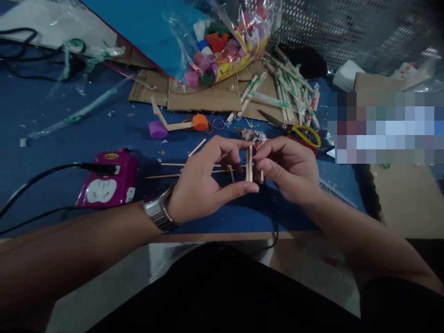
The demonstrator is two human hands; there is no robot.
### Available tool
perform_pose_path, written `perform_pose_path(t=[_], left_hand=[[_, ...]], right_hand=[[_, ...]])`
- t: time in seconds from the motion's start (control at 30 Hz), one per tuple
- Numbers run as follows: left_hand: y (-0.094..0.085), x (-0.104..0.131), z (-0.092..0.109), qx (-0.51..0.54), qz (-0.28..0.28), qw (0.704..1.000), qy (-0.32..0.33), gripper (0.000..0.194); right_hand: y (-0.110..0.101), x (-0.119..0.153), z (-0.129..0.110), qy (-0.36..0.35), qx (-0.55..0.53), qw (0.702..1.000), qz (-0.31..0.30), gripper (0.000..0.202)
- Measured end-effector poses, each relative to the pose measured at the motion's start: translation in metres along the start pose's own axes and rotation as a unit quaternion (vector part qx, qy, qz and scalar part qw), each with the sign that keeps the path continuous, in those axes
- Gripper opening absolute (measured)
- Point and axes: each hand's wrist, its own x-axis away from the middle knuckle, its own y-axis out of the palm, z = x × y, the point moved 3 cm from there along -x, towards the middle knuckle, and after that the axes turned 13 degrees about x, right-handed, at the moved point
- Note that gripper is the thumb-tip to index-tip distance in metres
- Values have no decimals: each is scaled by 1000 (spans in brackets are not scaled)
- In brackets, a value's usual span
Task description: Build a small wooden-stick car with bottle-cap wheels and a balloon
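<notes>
My left hand point(204, 180) grips short pale wooden sticks point(249, 164) that stand upright between the thumb below and the index finger above. A silver watch sits on that wrist. From the right, my right hand point(291, 171) pinches with thumb and index finger at the side of these sticks, where a small red bit shows. Another short stick end point(262, 175) pokes out under the right thumb. Whether all the pieces are joined is hidden by the fingers. Long thin wooden sticks point(166, 175) lie on the blue table behind my left hand.
A magenta power box point(107, 180) with a plugged black cable stands at left. Yellow-handled scissors point(305, 134) lie beyond my right hand. Behind are a purple cap point(158, 130), an orange cap point(200, 122), wrapped chopsticks point(284, 83), cardboard point(204, 95) and a bag of colourful tubs point(222, 51).
</notes>
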Motion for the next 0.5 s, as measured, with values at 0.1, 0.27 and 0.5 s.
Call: perform_pose_path(t=[0.1,0.27,0.5], left_hand=[[0,1,1,-32,-6,999,-7,50],[0,-1,4,-80,-14,997,10,50],[2,-3,10,-125,-41,989,67,46]], right_hand=[[3,0,0,17,-21,999,-31,27],[6,-2,-2,32,-97,993,-53,35],[7,-4,-4,113,-157,980,-50,49]])
